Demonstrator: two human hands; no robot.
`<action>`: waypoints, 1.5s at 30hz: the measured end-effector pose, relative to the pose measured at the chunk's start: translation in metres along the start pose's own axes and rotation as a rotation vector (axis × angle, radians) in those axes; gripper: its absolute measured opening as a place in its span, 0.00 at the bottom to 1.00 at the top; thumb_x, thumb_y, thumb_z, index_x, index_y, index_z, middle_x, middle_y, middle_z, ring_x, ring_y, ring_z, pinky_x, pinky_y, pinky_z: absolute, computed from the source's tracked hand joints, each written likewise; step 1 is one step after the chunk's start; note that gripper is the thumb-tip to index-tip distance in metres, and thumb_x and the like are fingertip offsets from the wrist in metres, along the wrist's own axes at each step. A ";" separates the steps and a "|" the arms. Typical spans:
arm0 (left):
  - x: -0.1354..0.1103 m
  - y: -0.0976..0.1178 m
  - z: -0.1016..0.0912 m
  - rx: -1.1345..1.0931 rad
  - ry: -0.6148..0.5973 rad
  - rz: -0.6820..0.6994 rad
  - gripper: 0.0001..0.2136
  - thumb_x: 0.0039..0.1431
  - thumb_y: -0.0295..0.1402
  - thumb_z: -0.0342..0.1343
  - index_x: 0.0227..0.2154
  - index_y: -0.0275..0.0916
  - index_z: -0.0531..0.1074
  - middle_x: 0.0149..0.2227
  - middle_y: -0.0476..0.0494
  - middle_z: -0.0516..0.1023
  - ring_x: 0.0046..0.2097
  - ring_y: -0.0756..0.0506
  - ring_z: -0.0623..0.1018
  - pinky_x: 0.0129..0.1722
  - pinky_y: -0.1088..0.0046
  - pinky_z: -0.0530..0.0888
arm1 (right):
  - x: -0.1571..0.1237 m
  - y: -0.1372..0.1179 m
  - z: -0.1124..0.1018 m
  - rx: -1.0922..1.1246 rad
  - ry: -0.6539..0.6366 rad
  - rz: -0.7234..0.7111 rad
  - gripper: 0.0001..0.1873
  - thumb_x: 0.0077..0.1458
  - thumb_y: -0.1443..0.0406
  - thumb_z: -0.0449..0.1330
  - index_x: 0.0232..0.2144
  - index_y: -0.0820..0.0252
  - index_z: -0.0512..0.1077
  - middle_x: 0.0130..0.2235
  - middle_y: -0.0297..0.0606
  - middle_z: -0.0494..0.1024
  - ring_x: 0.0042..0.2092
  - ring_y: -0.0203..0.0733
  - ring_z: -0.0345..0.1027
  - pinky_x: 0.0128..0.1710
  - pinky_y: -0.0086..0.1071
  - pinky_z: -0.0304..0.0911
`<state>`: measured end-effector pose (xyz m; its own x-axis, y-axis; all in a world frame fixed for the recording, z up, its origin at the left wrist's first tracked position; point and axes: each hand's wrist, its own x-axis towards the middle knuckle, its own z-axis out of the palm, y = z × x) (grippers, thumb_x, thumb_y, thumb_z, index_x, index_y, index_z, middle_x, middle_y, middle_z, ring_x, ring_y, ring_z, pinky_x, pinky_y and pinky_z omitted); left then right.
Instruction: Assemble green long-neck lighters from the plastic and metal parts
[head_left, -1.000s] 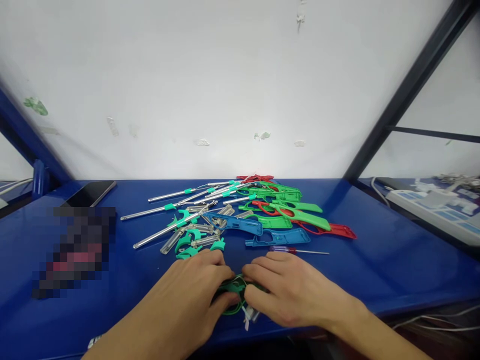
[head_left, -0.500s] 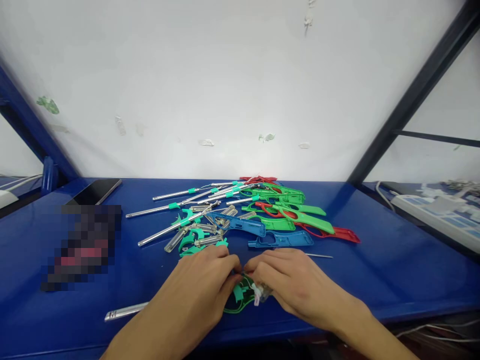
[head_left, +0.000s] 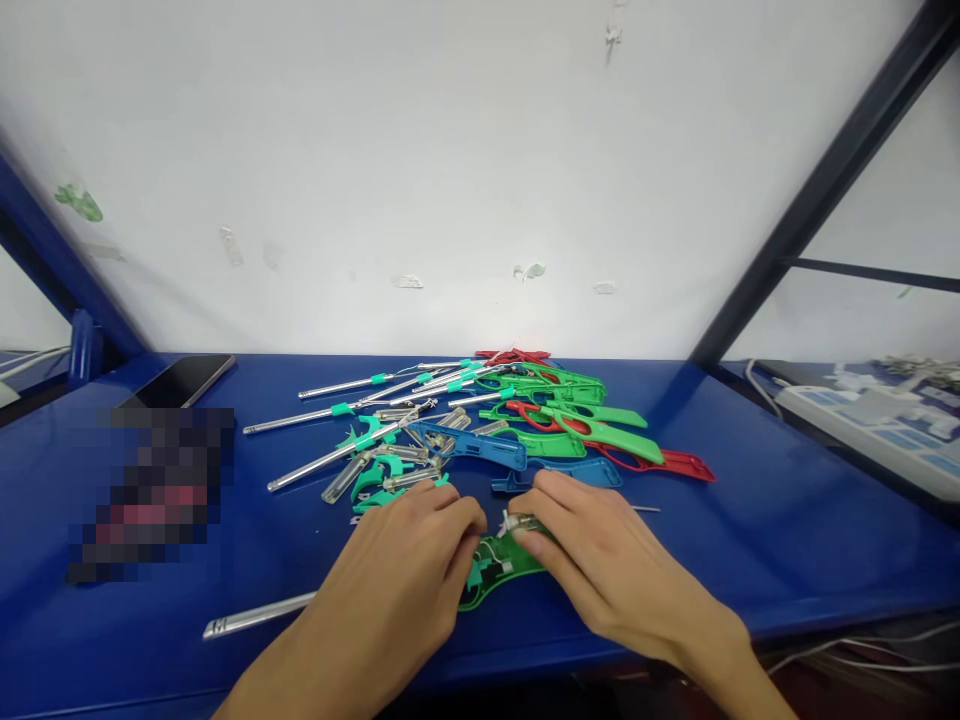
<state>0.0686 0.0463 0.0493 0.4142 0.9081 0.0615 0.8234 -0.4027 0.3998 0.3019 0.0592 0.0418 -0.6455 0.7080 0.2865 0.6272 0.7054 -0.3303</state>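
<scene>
My left hand (head_left: 420, 560) is closed on the green handle shell (head_left: 489, 592) of a long-nosed lighter, its fingertips partly hidden. A teal trigger piece (head_left: 475, 572) and a thin white wire lie inside the shell. From under the left hand a silver tube (head_left: 259, 614) sticks out to the left. My right hand (head_left: 600, 545) pinches a clear fuel tank (head_left: 527, 522) with a white valve end, just above the shell's right part. Most of the tank is behind the fingers.
Silver tubes with teal collars (head_left: 315, 468), clear tanks (head_left: 345, 478), teal triggers (head_left: 390, 470), blue shells (head_left: 480, 447), green shells (head_left: 607, 437) and red shells (head_left: 686, 464) lie piled ahead on the blue table (head_left: 750, 540). A phone (head_left: 191, 380) is at left; a power strip (head_left: 862, 430) is at right.
The fuel tank has moved up and its valve end has turned to point left in my right hand. More of the green shell's inside shows. The view has shifted slightly.
</scene>
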 end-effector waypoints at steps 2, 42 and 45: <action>0.001 0.000 0.000 -0.003 0.005 0.005 0.13 0.74 0.29 0.48 0.43 0.44 0.79 0.44 0.45 0.82 0.47 0.39 0.82 0.51 0.55 0.77 | 0.000 0.001 0.002 -0.016 0.004 -0.010 0.12 0.79 0.62 0.50 0.48 0.54 0.73 0.41 0.36 0.75 0.41 0.45 0.71 0.39 0.38 0.62; 0.001 -0.001 0.002 0.038 -0.005 0.022 0.14 0.75 0.30 0.47 0.41 0.44 0.80 0.41 0.46 0.81 0.43 0.41 0.82 0.46 0.61 0.77 | 0.003 0.005 0.009 -0.105 0.035 -0.083 0.13 0.79 0.61 0.51 0.53 0.54 0.75 0.41 0.36 0.74 0.39 0.43 0.70 0.35 0.36 0.58; 0.002 -0.001 0.001 0.039 -0.004 0.022 0.14 0.75 0.30 0.47 0.42 0.44 0.80 0.41 0.46 0.81 0.44 0.41 0.82 0.46 0.61 0.76 | 0.004 0.005 0.010 -0.110 0.035 -0.081 0.13 0.79 0.61 0.51 0.53 0.55 0.75 0.41 0.36 0.74 0.38 0.43 0.69 0.35 0.36 0.57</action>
<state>0.0689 0.0482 0.0477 0.4338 0.8985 0.0665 0.8284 -0.4268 0.3628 0.2984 0.0649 0.0325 -0.6816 0.6478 0.3402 0.6187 0.7585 -0.2048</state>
